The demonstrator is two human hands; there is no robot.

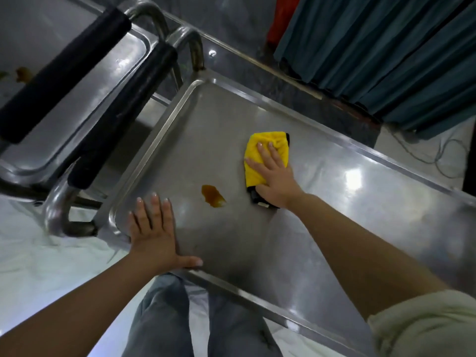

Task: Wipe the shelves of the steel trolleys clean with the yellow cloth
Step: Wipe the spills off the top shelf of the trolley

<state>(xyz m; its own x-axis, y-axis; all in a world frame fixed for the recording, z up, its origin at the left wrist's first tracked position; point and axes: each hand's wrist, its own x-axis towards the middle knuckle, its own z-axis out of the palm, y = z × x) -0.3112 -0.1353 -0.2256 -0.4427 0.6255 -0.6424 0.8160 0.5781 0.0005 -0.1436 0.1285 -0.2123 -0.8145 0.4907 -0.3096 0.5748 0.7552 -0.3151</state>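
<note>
Grip: right hand (pixel 273 173) flat, fingers straight, pressing yellow cloth (pixel 265 155) on top shelf (pixel 334 202) of steel trolley; left hand (pixel 154 233) spread flat at near rim. Step: wiping. Next, likely: sweep cloth left over brown spill (pixel 213 196).

Folded yellow cloth (pixel 265 153) on stained steel shelf (pixel 334 191)

The right hand (pixel 274 176) covers the near half of the yellow cloth (pixel 260 150), so the cloth's black edging shows only at two spots. The shelf (pixel 322 228) of the near trolley runs out past the right and bottom edges. The second trolley (pixel 77 104) is cut off at the left edge, its stain (pixel 23 73) blurred. Both forearms leave the bottom edge.
</note>
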